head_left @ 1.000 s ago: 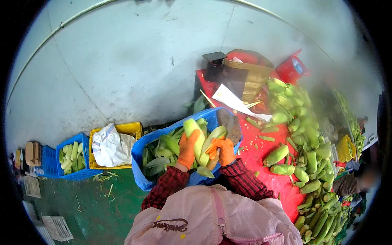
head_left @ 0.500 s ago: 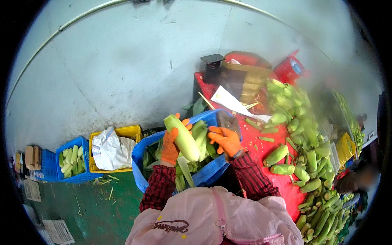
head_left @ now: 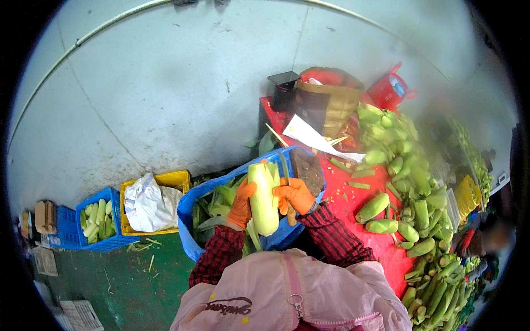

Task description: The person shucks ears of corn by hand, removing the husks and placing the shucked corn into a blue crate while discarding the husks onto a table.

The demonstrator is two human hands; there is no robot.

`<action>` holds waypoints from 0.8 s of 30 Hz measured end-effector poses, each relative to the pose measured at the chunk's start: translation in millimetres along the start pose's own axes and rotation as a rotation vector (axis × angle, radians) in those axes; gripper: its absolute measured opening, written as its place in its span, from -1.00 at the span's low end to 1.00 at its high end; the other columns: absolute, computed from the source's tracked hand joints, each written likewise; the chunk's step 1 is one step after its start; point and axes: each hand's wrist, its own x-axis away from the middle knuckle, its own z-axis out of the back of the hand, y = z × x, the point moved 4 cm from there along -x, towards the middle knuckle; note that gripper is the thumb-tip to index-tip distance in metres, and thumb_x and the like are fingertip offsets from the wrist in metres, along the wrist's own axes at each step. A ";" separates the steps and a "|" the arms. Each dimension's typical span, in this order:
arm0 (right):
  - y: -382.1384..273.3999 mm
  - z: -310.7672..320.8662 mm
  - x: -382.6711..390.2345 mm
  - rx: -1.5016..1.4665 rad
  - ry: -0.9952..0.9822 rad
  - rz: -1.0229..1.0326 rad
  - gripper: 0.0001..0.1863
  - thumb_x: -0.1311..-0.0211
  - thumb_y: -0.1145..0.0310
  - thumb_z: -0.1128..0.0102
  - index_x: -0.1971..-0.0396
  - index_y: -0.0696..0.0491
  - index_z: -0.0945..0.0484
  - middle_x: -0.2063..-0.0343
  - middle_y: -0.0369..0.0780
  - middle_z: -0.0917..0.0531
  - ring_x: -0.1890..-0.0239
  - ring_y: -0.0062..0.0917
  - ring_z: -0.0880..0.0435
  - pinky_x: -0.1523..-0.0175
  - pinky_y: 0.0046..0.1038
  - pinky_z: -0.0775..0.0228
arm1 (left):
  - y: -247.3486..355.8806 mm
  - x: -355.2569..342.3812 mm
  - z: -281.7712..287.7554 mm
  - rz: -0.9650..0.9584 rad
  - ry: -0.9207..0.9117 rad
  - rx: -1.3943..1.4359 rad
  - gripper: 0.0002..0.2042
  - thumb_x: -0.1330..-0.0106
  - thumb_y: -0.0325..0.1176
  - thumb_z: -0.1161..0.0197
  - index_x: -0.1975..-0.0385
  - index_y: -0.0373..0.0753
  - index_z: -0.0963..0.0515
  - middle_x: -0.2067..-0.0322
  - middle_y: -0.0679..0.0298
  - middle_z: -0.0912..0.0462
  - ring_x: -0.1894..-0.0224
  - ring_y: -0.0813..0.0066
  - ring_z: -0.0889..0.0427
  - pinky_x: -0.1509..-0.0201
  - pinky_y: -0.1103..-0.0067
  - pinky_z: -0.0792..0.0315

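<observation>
My left hand (head_left: 241, 203), in an orange glove, grips an ear of corn (head_left: 263, 207) in pale green husk, held upright above a blue-lined crate (head_left: 190, 234). Beside the ear, my right hand (head_left: 298, 195), also in an orange glove, is closed round a knife (head_left: 291, 214); its narrow dark blade points away from me and its brown handle end shows below the fingers. The right fingertips are at the ear's right side, next to a strip of husk (head_left: 274, 172). Loose green husks (head_left: 207, 212) lie in the crate under my hands.
A brown block (head_left: 308, 170) sits at the crate's right corner. On the red table (head_left: 345, 201) at right lies a large heap of corn (head_left: 422, 215). Left stand a yellow crate with a white sack (head_left: 149, 201) and a blue crate of corn (head_left: 99, 220). A brown bag (head_left: 331, 105) stands behind.
The ear of corn has turned from tilted to upright and moved slightly right. My right hand has moved left to the ear and now holds the knife, which was not visible before.
</observation>
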 end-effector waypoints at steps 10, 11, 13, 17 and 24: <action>1.2 23.8 10.8 -0.176 0.318 0.236 -0.79 -0.25 0.34 -0.23 0.51 0.14 -0.53 0.72 -0.16 -0.59 0.79 -0.45 -0.54 0.62 -0.49 -0.40 | -42.0 -1.0 78.4 -0.053 0.461 0.068 -0.40 -0.24 0.02 -0.38 -0.09 -0.32 -0.43 0.09 0.13 -0.62 0.06 0.19 -0.65 -0.05 0.31 -0.56; 8.9 38.5 6.4 -0.211 0.413 0.273 -0.75 -0.27 0.29 -0.19 0.54 0.13 -0.51 0.72 -0.16 -0.57 0.81 -0.47 -0.48 0.64 -0.48 -0.34 | -38.4 -0.6 85.5 -0.096 0.493 0.081 -0.40 -0.23 0.02 -0.38 -0.09 -0.32 -0.43 0.09 0.13 -0.62 0.06 0.18 -0.65 -0.04 0.30 -0.56; 38.2 83.5 -1.6 -0.503 0.536 0.341 -0.73 -0.37 0.23 -0.10 0.44 0.11 -0.55 0.70 -0.17 -0.58 0.81 -0.51 -0.43 0.69 -0.49 -0.26 | -19.5 0.8 101.8 -0.182 0.549 0.110 -0.40 -0.22 0.02 -0.39 -0.09 -0.32 -0.44 0.09 0.11 -0.62 0.06 0.16 -0.65 -0.04 0.29 -0.57; 53.5 109.7 -1.6 -0.266 0.536 0.094 -0.63 -0.38 0.04 -0.14 0.39 0.06 -0.58 0.66 -0.20 -0.63 0.83 -0.58 -0.40 0.74 -0.56 -0.19 | 16.2 9.2 115.6 -0.347 0.609 0.043 -0.39 -0.24 -0.08 -0.41 -0.20 -0.24 -0.37 -0.04 0.07 -0.58 0.02 0.17 -0.65 -0.06 0.29 -0.57; 1.8 24.7 1.7 0.134 0.152 0.008 -0.42 -0.30 0.03 -0.28 -0.12 0.19 -0.53 0.44 -0.26 -0.70 0.74 -0.64 -0.48 0.65 -0.61 -0.31 | 27.9 -3.8 50.1 -0.327 0.470 -0.121 -0.43 -0.30 -0.06 -0.35 -0.20 -0.23 -0.38 -0.08 0.09 -0.58 -0.04 0.23 -0.63 -0.07 0.35 -0.56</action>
